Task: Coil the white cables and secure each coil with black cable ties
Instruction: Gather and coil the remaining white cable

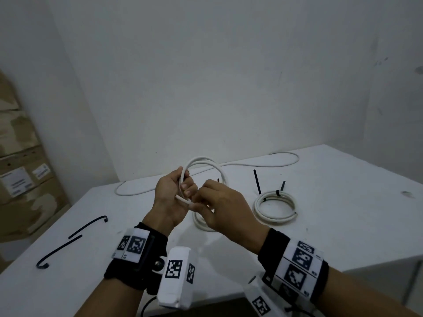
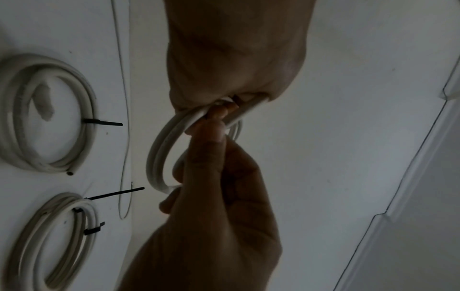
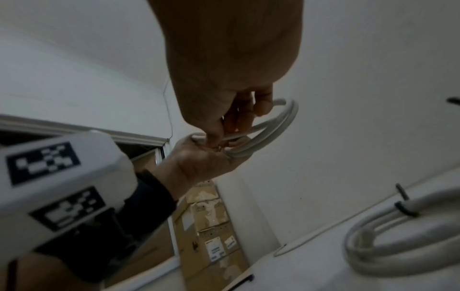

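Note:
My left hand (image 1: 170, 197) is raised above the table (image 1: 343, 225), palm up, and grips a small coil of white cable (image 1: 201, 161) made of a couple of loops. My right hand (image 1: 219, 202) meets it from the right and pinches the same cable near its free end (image 1: 181, 199). The left wrist view shows the coil (image 2: 159, 151) hanging between my left hand (image 2: 231, 74) above and my right hand (image 2: 214, 187) below. The right wrist view shows my right hand (image 3: 231, 82) pinching the loops (image 3: 273, 126) over my left palm (image 3: 199, 163). Two loose black ties (image 1: 88, 226) (image 1: 60, 250) lie at the left.
A tied coil (image 1: 274, 207) with two black ties lies to the right. Another tied coil (image 1: 201, 225) lies on the table under my hands. Thin white cable (image 1: 263, 165) trails along the back edge by the wall. Cardboard boxes (image 1: 20, 170) stand at the left.

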{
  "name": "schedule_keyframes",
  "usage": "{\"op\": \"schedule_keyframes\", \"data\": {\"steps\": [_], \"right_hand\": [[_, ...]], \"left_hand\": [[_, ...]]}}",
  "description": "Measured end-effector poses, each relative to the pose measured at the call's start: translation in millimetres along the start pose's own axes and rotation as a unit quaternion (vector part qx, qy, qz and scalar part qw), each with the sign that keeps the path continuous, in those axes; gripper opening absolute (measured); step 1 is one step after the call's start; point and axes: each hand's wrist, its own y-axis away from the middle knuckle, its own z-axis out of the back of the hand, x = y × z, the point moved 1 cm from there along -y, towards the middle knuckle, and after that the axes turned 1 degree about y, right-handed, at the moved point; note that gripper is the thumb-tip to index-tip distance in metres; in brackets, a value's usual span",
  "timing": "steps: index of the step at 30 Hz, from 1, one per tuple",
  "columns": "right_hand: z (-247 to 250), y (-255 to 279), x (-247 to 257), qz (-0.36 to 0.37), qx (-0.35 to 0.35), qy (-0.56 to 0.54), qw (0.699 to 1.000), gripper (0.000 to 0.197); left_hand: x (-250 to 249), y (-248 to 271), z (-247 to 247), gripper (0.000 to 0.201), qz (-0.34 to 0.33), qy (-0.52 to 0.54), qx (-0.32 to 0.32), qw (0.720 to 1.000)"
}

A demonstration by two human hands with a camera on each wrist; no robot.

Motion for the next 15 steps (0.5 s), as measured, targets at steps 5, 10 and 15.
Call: {"op": "schedule_keyframes", "data": {"steps": [5,10,15], "right_hand": [[-5.0,-3.9,-1.7,-0.142,-0.029,-0.103,0.984,0.018],[-12.0,-2.5,3.7,-0.189,-0.006,-0.117,0.975,0.019],[-15.5,-0.9,6.1,-0.219,0.035,-0.135,0.966,0.02]], "left_hand": [[7.5,1.1,5.8,0.033,0.014,0.002,0.013,1.0],[14.8,3.8,3.9,0.032,-0.029,-0.04,-0.034,0.998],[21.7,8.3,5.4,0.033,-0.054,-0.113,-0.07,0.99]]}}
